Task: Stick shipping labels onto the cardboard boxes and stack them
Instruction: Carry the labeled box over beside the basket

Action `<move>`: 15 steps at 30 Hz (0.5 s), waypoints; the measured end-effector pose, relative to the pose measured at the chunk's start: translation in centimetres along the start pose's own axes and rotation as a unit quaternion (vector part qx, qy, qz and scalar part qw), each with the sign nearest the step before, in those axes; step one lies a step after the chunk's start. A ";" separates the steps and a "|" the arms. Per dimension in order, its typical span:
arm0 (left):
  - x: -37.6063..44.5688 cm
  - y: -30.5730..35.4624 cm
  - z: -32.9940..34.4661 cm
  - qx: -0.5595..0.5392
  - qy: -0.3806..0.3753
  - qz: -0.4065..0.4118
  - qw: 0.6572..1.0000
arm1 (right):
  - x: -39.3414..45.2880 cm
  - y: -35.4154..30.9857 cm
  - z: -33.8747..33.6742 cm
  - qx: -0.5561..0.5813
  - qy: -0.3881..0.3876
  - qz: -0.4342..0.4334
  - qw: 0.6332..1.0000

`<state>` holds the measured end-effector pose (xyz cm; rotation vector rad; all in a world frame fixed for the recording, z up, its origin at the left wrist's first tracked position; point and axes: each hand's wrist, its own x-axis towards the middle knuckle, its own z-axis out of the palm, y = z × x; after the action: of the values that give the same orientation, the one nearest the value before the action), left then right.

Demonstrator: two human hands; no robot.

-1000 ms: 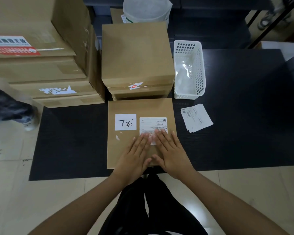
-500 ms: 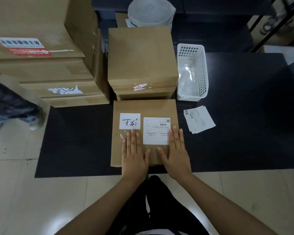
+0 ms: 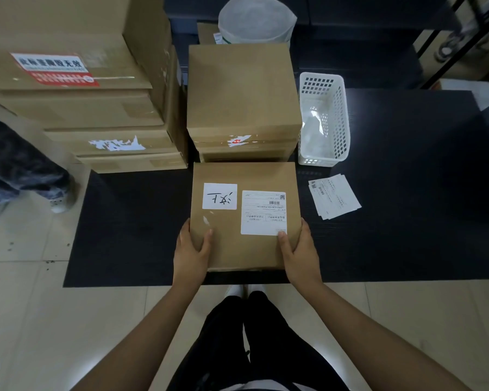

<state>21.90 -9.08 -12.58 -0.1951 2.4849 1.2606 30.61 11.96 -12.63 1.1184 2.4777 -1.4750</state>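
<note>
A flat cardboard box (image 3: 237, 249) lies on the black mat (image 3: 124, 221) right in front of me. On its top sit a white shipping label (image 3: 263, 213) and a smaller white sticker (image 3: 219, 196) with handwriting. My left hand (image 3: 191, 251) grips the box's left side, thumb on the top face. My right hand (image 3: 298, 251) grips the right side, thumb resting at the label's near corner. Behind the box stands a stack of cardboard boxes (image 3: 242, 91). A few loose shipping labels (image 3: 335, 199) lie on the mat to the right.
A taller pile of large cardboard boxes (image 3: 82, 108) stands at the left. A white plastic basket (image 3: 323, 121) sits right of the middle stack, a white bagged roll (image 3: 256, 21) behind it. Another person's leg and shoe (image 3: 26, 170) are at the far left on the tiled floor.
Both hands slid off the label outward to the box's left and right sides and now grip its edges. The label lies flat and uncovered.
</note>
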 end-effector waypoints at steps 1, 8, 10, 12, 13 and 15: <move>0.0 0.0 0.0 0.001 0.002 -0.001 1.000 | 0.0 0.0 0.0 0.001 -0.001 0.001 1.000; -1.2 -0.7 -0.8 0.010 0.018 0.008 1.000 | -1.4 0.2 0.2 -0.006 0.004 -0.010 1.000; -1.7 -0.7 -0.9 0.006 0.021 0.023 0.999 | -2.1 0.3 0.1 0.000 0.019 -0.014 1.000; -2.3 -0.3 -0.7 -0.002 0.020 0.036 0.999 | -2.6 0.5 -0.5 0.003 0.033 -0.014 0.999; -2.6 0.0 -0.4 -0.007 0.019 0.042 0.999 | -2.9 0.6 -1.0 0.006 0.039 -0.013 0.999; -3.2 1.1 0.4 -0.014 0.019 0.048 0.999 | -3.1 1.1 -2.4 0.016 0.052 -0.015 0.998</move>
<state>24.73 -8.21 -10.83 -0.1081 2.5373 1.3429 34.32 12.42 -10.91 1.1981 2.5593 -1.5083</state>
